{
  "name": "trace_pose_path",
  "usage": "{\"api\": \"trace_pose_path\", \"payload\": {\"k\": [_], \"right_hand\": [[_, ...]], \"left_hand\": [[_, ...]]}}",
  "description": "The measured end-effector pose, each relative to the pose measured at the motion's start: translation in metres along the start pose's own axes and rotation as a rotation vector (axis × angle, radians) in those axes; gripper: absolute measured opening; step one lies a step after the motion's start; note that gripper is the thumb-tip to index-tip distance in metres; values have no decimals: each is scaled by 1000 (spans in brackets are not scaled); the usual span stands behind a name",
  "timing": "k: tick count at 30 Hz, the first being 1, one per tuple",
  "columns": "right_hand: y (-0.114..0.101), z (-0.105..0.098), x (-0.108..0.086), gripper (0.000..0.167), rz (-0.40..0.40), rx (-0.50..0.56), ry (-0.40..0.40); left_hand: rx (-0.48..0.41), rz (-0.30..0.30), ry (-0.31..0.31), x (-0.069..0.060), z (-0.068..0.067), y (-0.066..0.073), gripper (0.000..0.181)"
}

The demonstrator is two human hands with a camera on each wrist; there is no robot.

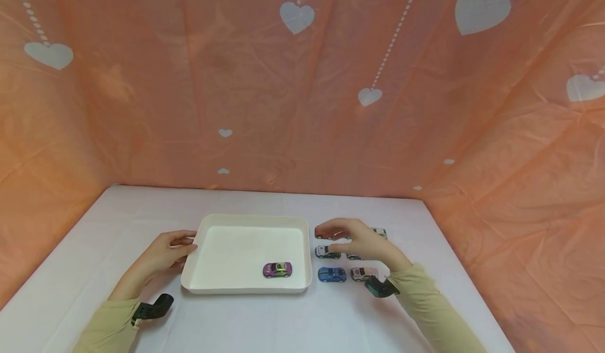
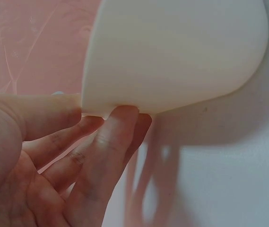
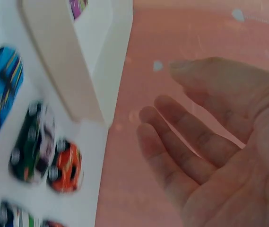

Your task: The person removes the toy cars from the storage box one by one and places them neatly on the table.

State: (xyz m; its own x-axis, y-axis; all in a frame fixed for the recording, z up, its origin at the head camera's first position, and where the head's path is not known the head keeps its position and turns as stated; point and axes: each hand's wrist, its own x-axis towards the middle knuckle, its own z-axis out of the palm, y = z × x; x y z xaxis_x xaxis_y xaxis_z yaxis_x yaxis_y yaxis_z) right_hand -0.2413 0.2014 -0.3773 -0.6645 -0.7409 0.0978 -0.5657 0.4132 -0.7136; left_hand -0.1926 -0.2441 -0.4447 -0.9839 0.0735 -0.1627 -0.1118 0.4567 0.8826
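My left hand [image 1: 163, 253] grips the left edge of a shallow white tray [image 1: 246, 291], thumb at the rim and fingertips against the outer wall [image 2: 181, 61]. Inside the tray, towards its front right, sits a purple and green toy car [image 1: 277, 270]. Above several toy cars right of the tray hovers my right hand [image 1: 364, 240], its fingers loosely bent with nothing between them. Those cars include a red one [image 1: 322, 234], a white and dark green one [image 1: 326, 252], a blue one [image 1: 332, 274] and a pale pink-white one [image 1: 363, 273]. My hand partly hides others.
A white cloth covers the table [image 1: 246, 321]. Orange sheeting with pale hearts [image 1: 296, 17] hangs behind it and at both sides. Another whitish toy car [image 1: 380, 232] shows at the back right, beyond my right hand. Each wrist wears a dark camera mount [image 1: 153, 308].
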Motion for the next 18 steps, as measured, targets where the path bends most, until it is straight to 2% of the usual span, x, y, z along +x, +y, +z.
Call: {"api": "trace_pose_path", "payload": {"k": [8, 18], "right_hand": [[-4, 22, 27, 43, -28, 87, -68], [-4, 43, 58, 41, -9, 158, -150]], "left_hand": [[14, -3, 3, 0, -1, 0, 47], [28, 12, 16, 1, 1, -2, 46]]}}
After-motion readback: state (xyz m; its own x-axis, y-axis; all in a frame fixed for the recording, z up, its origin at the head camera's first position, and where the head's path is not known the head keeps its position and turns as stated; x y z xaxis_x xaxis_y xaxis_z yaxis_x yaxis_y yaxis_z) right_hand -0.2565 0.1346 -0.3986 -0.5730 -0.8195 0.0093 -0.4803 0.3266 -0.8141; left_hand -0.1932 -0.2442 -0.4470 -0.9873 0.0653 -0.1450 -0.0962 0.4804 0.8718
